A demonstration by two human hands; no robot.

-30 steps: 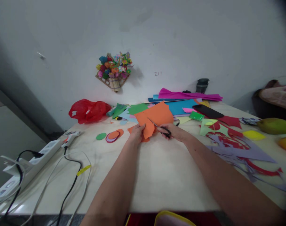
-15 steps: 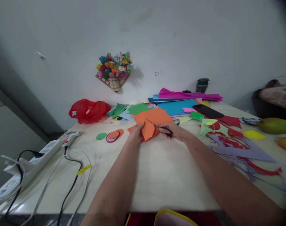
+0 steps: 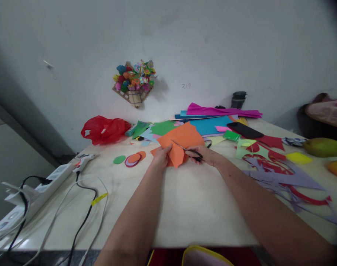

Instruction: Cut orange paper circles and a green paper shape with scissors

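Note:
An orange paper sheet (image 3: 186, 135) is held above the table at the centre, with a partly cut flap hanging from it. My left hand (image 3: 162, 156) pinches the sheet at its left edge, fingers closed on it. In my right hand (image 3: 205, 154) is a pair of scissors (image 3: 195, 153) with black handles, its blades lying across the orange paper and pointing left. Cut paper circles lie left of my hands: a green circle (image 3: 119, 159) and an orange circle (image 3: 134, 158) on top of purple and red ones.
Coloured sheets (image 3: 209, 125) lie at the back, beside a black phone (image 3: 244, 130). Purple and red scraps (image 3: 287, 177) cover the right. A red plastic bag (image 3: 104, 130), glue gun (image 3: 83, 162) and power strip (image 3: 53, 181) with cables lie left. A mango (image 3: 323, 147) sits far right.
The orange sheet has tilted slightly and its hanging flap has shifted a little to the right. Both hands stay nearly in place, still holding sheet and scissors.

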